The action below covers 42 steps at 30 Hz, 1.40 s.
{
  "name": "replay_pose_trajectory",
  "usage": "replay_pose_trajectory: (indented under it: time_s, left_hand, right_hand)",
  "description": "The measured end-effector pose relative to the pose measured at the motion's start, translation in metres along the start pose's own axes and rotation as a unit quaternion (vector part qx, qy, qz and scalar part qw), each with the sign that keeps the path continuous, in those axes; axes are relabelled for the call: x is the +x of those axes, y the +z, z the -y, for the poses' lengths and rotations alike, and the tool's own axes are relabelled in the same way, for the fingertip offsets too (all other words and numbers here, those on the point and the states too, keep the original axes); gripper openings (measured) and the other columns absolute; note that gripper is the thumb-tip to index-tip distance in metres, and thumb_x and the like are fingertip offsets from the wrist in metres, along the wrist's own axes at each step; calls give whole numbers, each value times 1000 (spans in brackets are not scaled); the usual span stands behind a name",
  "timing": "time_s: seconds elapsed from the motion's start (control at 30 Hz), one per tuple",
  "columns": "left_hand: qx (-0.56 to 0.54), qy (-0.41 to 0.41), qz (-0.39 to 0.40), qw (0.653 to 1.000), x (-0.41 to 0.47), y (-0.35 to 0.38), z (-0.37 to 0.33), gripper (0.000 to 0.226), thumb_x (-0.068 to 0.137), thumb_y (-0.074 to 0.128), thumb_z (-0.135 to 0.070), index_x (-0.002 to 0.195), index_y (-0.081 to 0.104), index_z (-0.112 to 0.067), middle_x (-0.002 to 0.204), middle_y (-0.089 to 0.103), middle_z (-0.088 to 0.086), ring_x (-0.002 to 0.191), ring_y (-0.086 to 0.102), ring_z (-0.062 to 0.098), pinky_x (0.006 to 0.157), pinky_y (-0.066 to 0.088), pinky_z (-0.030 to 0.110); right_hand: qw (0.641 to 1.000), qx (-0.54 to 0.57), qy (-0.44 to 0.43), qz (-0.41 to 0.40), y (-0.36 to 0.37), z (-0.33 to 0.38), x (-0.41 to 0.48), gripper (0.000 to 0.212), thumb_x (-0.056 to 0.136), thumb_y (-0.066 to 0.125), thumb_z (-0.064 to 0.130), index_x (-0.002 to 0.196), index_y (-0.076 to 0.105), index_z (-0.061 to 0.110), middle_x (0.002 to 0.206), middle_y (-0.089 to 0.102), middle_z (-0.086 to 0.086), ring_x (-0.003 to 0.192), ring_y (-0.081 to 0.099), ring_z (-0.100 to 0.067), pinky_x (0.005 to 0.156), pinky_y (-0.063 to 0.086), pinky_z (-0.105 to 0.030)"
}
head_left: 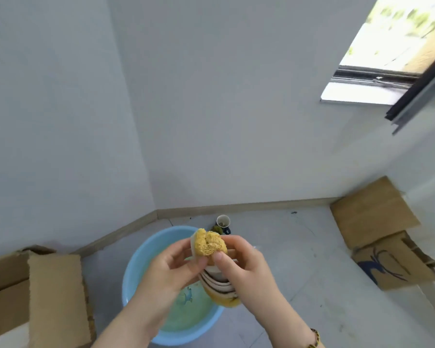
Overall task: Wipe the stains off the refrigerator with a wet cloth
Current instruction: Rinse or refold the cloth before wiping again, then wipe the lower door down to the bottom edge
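The yellow cloth [210, 243] is gripped by left hand [171, 264] and right hand [244, 262] above the blue basin [136, 270]. No fridge seen; wiping's probably all left.

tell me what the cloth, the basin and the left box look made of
Cloth: probably microfibre or chenille, going by its fluffy, matte yellow pile; the part hanging below is white with brown stripes.
Basin: likely plastic, light blue, with a smooth moulded wall and a slight sheen.
Box: cardboard, plain brown and matte, with folded flaps.
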State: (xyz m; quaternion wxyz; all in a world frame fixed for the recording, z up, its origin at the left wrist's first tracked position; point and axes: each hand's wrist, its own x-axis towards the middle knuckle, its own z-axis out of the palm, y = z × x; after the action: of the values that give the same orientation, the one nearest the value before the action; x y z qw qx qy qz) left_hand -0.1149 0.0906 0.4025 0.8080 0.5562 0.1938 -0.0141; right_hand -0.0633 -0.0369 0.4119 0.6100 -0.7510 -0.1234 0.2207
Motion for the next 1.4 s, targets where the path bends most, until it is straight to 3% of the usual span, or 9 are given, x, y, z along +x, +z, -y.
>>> replay_pose_trajectory:
  time_s: [0.13, 0.37, 0.6, 0.73, 0.9, 0.97, 1.07, 1.2, 1.4]
  left_hand:
    - [78, 2, 117, 990, -20, 52, -21, 27, 71, 74, -7, 94, 69, -18, 91, 74, -5, 87, 67, 4, 67, 49, 10]
    - [95, -29, 239, 966, -77, 155, 3, 31, 56, 64, -13, 87, 69, -9, 79, 74, 2, 73, 68, 9, 60, 51, 14]
    - [142, -30, 340, 929, -163, 270, 49, 20, 67, 73, -10, 85, 67, -8, 79, 73, -1, 76, 66, 8, 62, 50, 11]
    - [168, -43, 378, 909, -211, 327, 74, 10, 83, 58, 2, 88, 65, -4, 74, 72, 4, 76, 65, 18, 70, 53, 23]
    - [147, -94, 455, 873, -273, 396, 105, 12, 84, 52, 3, 91, 62, 0, 74, 71, 9, 67, 67, 18, 63, 55, 24]
    - [154, -114, 494, 848, -294, 415, 115, 14, 84, 51, 3, 93, 61, 0, 75, 71, 9, 66, 67, 17, 62, 55, 24]
    - [165, -116, 512, 835, -324, 443, 133, 16, 85, 49, 4, 92, 62, -2, 73, 71, 8, 63, 67, 15, 59, 56, 22]
    - [175, -101, 500, 842, -341, 467, 151, 16, 87, 48, 5, 92, 61, -2, 66, 70, 4, 60, 66, 12, 56, 55, 19]
    - [155, -143, 486, 848, -357, 495, 166, 16, 91, 45, -4, 91, 60, -9, 75, 69, 8, 73, 63, 23, 64, 53, 33]
  right_hand:
    - [983, 51, 17, -175, -30, 18, -58, 14, 81, 59, 31, 72, 60, 20, 59, 61, 12, 63, 54, -5, 61, 43, -15]
    - [931, 127, 80, -332, -103, 15, -169, 27, 92, 48, 28, 75, 61, 11, 67, 58, -2, 64, 53, -13, 60, 44, -25]
    - [873, 222, 79, -427, -179, -7, -318, 24, 85, 61, 36, 90, 60, 13, 82, 65, -4, 72, 60, -16, 62, 49, -24]
    - [874, 269, 41, -402, -210, -20, -404, 73, 55, 68, 51, 115, 54, 12, 97, 59, -7, 75, 55, -14, 54, 45, -22]
    - [857, 307, -22, -413, -241, -36, -499, 86, 46, 78, 52, 119, 50, 17, 83, 59, 0, 60, 54, -8, 51, 41, -19]
    - [861, 320, -29, -394, -252, -40, -524, 97, 41, 83, 58, 122, 48, 17, 94, 59, -4, 74, 55, -15, 59, 43, -22]
    - [864, 295, -39, -405, -266, -45, -563, 85, 43, 85, 52, 112, 59, 11, 104, 64, -5, 94, 59, -20, 76, 48, -27]
    - [829, 243, -9, -505, -273, -52, -588, 44, 48, 74, 34, 85, 57, 18, 80, 61, 4, 74, 58, -6, 67, 46, -17]
    - [760, 246, -10, -602, -283, -65, -615, 47, 48, 69, 52, 69, 47, 16, 63, 47, 3, 63, 43, -13, 60, 37, -23]
